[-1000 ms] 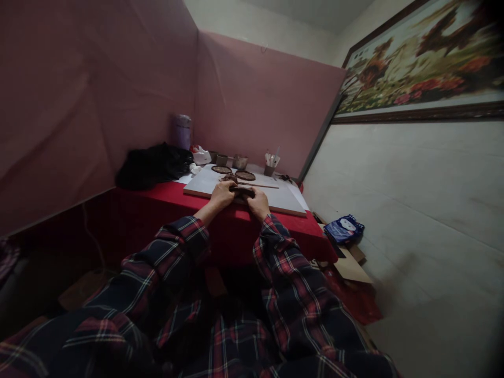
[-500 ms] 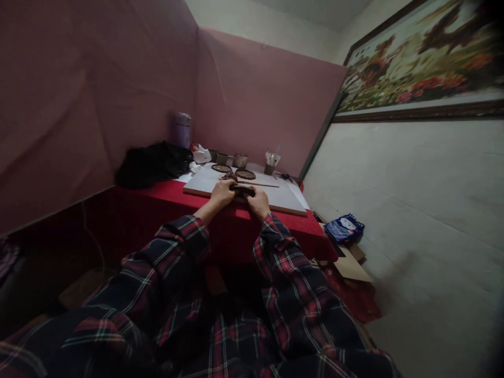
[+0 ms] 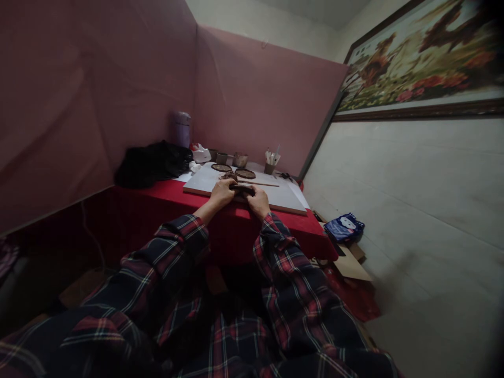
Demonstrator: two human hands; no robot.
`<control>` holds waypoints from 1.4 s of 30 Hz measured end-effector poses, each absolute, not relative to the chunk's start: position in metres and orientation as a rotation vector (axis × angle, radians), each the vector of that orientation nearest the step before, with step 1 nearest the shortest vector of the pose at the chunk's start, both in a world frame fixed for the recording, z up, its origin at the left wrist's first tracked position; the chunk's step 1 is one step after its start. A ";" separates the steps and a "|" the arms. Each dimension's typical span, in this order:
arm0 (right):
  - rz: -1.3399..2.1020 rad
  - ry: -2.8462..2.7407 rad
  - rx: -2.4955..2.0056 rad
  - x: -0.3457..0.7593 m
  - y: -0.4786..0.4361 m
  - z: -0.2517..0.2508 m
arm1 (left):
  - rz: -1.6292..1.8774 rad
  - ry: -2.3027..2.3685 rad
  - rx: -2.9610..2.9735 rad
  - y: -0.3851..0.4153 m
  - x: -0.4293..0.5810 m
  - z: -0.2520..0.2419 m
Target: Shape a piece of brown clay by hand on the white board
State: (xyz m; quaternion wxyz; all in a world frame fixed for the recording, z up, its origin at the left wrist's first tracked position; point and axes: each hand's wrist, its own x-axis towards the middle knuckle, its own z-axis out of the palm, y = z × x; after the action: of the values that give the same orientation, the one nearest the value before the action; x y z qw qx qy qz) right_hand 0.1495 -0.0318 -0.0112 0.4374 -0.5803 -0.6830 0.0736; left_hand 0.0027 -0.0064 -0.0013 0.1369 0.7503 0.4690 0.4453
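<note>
Between my two hands, at the near edge of a pale board (image 3: 283,198), is a dark brown rounded piece that looks like clay (image 3: 243,189). My left hand (image 3: 222,192) is closed on its left side, and my right hand (image 3: 259,202) grips the right side. The fingers partly cover the piece. Just beyond, a small heap of brown lumps (image 3: 229,177) lies on the board beside a thin wooden stick (image 3: 260,184). Two flat, dark-rimmed round pieces (image 3: 221,168) rest farther back.
Behind the board stand small pots (image 3: 222,158) and a cup of tools (image 3: 270,168). A black bag (image 3: 153,164) and a purple bottle (image 3: 182,129) are at the left. The red cloth (image 3: 283,231) hangs over the table's front. A blue packet (image 3: 344,228) lies low at the right.
Both hands stay in nearly the same place on the brown piece, which appears tilted very slightly differently. Nothing else on the board has moved.
</note>
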 end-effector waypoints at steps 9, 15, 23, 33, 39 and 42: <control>0.178 -1.691 -1.445 0.149 -0.034 -0.011 | 1.302 1.338 2.175 -0.005 0.002 -0.003; 0.179 -1.696 -1.426 0.149 -0.033 -0.012 | 1.314 1.333 2.186 -0.005 0.003 -0.003; 0.180 -1.698 -1.425 0.149 -0.035 -0.010 | 1.316 1.331 2.166 -0.005 0.003 -0.003; 0.171 -1.703 -1.421 0.149 -0.035 -0.011 | 1.309 1.344 2.171 -0.005 0.002 -0.003; 0.172 -1.701 -1.415 0.149 -0.033 -0.012 | 1.317 1.336 2.168 -0.006 0.003 -0.003; 0.168 -1.706 -1.413 0.149 -0.034 -0.012 | 1.317 1.345 2.171 -0.007 0.003 -0.002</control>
State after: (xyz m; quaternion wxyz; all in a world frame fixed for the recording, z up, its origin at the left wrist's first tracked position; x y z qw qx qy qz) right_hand 0.1493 -0.0339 -0.0121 0.4438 -0.5700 -0.6881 0.0677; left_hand 0.0030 -0.0069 -0.0025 0.1335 0.7489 0.4637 0.4543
